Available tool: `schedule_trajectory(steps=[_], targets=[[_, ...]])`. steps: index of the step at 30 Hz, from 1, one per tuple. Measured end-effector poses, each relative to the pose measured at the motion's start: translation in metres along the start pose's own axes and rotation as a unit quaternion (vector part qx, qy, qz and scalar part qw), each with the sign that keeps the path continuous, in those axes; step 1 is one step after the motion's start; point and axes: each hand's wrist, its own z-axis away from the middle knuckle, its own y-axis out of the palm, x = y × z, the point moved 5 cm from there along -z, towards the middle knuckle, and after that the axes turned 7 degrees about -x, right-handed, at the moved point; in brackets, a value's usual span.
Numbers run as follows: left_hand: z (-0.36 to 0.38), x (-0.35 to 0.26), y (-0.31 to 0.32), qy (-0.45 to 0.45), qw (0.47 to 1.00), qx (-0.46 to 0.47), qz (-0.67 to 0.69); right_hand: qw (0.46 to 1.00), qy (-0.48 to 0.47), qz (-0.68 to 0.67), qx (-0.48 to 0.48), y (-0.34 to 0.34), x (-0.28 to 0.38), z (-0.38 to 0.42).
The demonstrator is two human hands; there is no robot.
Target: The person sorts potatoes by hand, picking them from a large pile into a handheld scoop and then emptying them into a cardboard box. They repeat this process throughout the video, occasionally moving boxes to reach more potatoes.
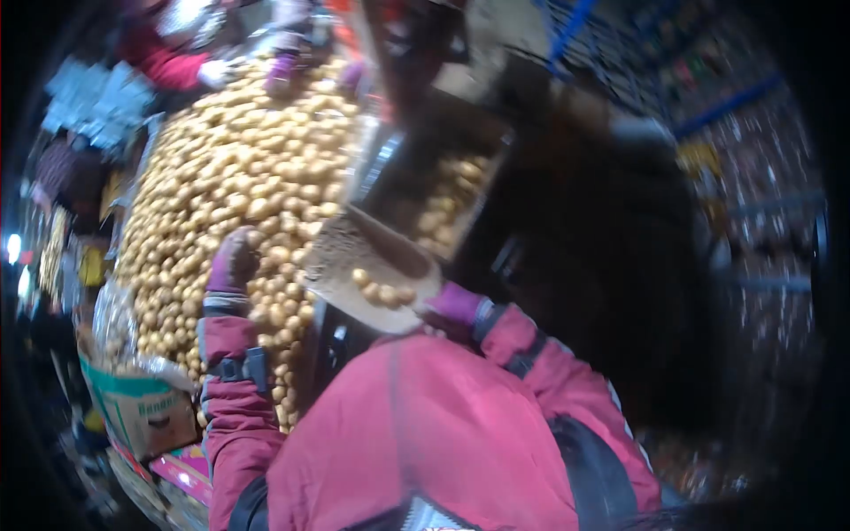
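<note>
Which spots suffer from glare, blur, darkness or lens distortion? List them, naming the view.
Head view: black rounded border, edges warped; white glare on the silver-rimmed rectangular bin; deep shadow to its right; blue metal bars soft; beige scoop and purple-gloved right hand slightly blurred.

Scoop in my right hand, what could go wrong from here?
The few potatoes in the scoop could roll off its open lip if the right hand tips it. The scoop might also knock the box, since the two look very close. The left hand, at the heap, might set loose potatoes rolling.
</note>
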Motion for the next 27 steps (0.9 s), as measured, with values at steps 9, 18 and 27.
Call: schedule_trajectory(steps=[9, 18, 27], targets=[[-0.101, -0.119, 0.072, -0.155, 0.932, 0.123, 0.303, 0.996, 0.037, 0.023, -0.080, -0.046, -0.059, 0.017], [-0.158, -0.285, 0.097, -0.315, 0.691, 0.271, 0.592, 0.992, 0.048, -0.041, -0.113, -0.074, -0.099, 0.046], [-0.180, -0.411, 0.103, -0.113, 0.714, 0.389, 0.572, 0.987, 0.056, -0.088, -0.122, -0.077, -0.124, 0.059]])
